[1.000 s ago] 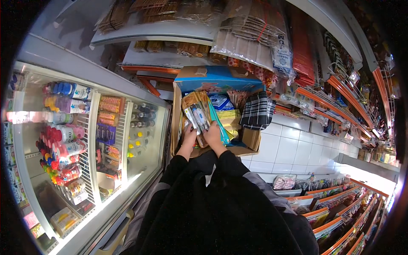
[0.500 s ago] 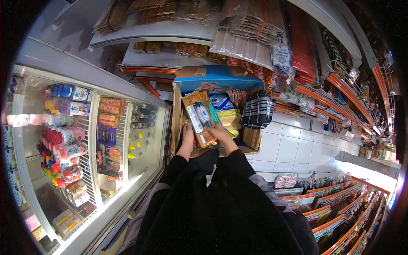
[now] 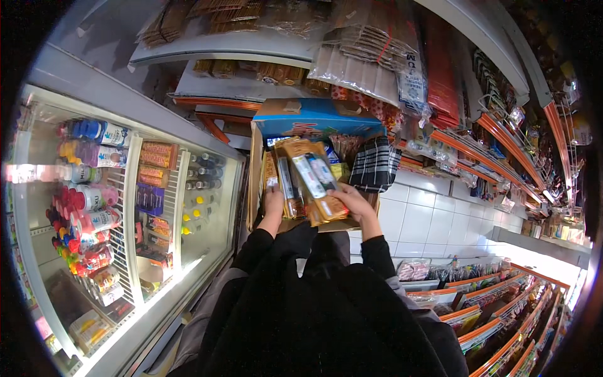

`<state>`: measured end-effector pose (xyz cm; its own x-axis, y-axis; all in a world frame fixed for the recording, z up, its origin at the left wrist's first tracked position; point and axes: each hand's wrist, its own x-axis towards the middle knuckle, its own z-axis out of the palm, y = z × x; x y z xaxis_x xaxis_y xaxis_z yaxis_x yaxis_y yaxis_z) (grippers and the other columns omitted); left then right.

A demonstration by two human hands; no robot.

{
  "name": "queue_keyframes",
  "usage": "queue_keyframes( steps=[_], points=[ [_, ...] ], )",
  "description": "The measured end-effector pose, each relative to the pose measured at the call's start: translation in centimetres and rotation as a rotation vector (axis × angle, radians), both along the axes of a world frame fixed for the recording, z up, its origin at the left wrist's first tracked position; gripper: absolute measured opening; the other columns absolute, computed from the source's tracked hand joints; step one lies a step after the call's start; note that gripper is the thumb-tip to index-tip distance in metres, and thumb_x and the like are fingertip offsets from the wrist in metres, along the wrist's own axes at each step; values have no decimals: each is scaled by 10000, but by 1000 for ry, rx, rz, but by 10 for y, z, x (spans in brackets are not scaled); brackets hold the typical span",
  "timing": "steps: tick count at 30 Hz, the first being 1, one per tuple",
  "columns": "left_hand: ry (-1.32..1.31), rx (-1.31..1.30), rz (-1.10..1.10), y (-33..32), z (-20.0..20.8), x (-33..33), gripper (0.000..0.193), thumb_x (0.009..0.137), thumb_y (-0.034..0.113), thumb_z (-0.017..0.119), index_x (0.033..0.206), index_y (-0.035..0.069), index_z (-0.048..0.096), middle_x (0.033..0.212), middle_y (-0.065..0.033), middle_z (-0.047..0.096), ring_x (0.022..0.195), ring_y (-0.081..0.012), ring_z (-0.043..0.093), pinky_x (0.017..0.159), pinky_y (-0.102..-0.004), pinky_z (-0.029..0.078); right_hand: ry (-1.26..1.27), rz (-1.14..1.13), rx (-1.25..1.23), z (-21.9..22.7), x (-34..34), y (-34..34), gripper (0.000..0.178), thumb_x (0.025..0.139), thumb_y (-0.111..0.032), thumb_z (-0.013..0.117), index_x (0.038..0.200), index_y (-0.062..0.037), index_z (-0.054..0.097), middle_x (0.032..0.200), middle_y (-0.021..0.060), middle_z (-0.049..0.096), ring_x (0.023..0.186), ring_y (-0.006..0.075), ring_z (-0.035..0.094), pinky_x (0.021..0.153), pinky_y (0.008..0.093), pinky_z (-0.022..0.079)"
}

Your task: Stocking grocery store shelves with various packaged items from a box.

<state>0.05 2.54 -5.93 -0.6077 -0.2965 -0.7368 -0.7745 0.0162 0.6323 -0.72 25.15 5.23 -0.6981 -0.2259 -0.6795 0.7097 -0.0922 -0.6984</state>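
An open cardboard box point(image 3: 295, 115), blue on its far flap, stands in front of me, filled with flat packets. My right hand point(image 3: 353, 202) is closed on the lower right edge of several gold-brown packets point(image 3: 330, 210). The top one shows a pale front with blue, and the bundle is tilted above the other goods. At the box's left side my left hand point(image 3: 272, 205) has its fingers closed on the lower end of another gold-brown packet point(image 3: 270, 168). Between the hands lies a packet with a dark strip point(image 3: 287, 179). Some fingertips are hidden.
A black-and-white checked cloth item point(image 3: 375, 164) hangs over the box's right side. To the left stands a glass-fronted fridge point(image 3: 135, 251) with bottles. Shelves with orange edges point(image 3: 458, 141) hold bagged goods at the right. White tiles point(image 3: 427, 217) cover the floor.
My right hand has moved right with the gold-brown packets, parting them from those at the left. The packet with the dark strip now shows between the hands.
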Motion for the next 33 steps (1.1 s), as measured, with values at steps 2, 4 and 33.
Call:
queue_keyframes(
  steps=[2,4,33],
  points=[
    [-31,229,277,13,35,-6,501,893,416,356,1167,19,491,1081,-150,556,1041,-253,494,861,-334,351,-36,-7,-29,-13,-4,-25,404,776,-191,640,1076,50,517,963,103,609,816,145,588,698,272,467],
    [-25,330,343,11,47,-6,503,896,427,351,1164,27,493,1110,-115,538,1027,-227,487,855,-303,350,-38,59,12,-40,-10,-52,450,782,-179,636,1139,34,463,976,100,594,856,145,584,715,256,469],
    [-92,-187,-389,-2,-22,14,382,722,344,554,959,54,627,937,-214,606,938,-362,559,791,-409,424,165,279,800,-79,-11,-94,664,564,-425,748,897,115,552,871,263,603,821,387,595,727,399,464]
  ],
)
